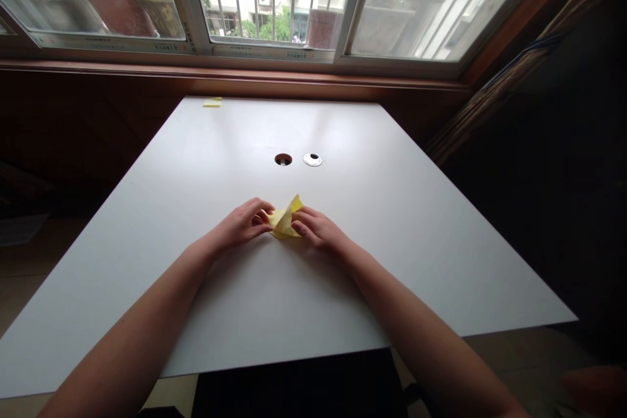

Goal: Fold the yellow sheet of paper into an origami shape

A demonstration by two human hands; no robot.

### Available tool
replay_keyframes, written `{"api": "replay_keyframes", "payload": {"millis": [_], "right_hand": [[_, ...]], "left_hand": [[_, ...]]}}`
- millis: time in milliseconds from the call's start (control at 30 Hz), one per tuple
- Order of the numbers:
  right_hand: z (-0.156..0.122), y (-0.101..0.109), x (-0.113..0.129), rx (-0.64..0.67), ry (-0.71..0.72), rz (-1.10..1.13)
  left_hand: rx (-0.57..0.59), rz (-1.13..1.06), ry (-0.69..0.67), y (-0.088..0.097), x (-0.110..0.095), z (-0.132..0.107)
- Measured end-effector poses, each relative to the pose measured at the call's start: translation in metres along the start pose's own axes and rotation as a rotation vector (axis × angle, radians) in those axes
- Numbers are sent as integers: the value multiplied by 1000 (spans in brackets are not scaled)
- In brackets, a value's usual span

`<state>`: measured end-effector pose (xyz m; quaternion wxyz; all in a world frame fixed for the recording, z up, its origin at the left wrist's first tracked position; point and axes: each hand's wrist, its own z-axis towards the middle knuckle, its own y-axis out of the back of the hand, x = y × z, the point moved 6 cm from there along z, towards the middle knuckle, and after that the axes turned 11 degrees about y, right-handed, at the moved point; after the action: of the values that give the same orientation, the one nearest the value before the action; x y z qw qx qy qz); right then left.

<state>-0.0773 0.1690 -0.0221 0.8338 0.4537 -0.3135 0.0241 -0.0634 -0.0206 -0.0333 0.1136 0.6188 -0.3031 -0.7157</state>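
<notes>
A piece of folded yellow paper is between my two hands, just above or on the white table. One pointed flap of it stands up toward the far side, and creases run across its middle. My left hand pinches the paper's left edge between thumb and fingers. On the other side my right hand grips the right part, thumb in front and fingers behind the flap. The fingertips hide parts of both edges.
The white table has a round cable hole with its loose cover beside it. A small yellow paper pad lies at the far left edge. Beyond stands a barred window; a dark curtain hangs at right.
</notes>
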Motion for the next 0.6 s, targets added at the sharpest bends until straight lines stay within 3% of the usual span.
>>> {"api": "replay_keyframes", "payload": {"millis": [133, 333, 600], "right_hand": [[0, -4, 5, 13, 119, -80], [-1, -8, 11, 26, 189, -171], [-2, -17, 16, 102, 203, -232]], "left_hand": [[65, -69, 57, -1, 3, -2], [132, -57, -16, -3, -15, -9], [106, 253, -34, -9, -34, -15]]}}
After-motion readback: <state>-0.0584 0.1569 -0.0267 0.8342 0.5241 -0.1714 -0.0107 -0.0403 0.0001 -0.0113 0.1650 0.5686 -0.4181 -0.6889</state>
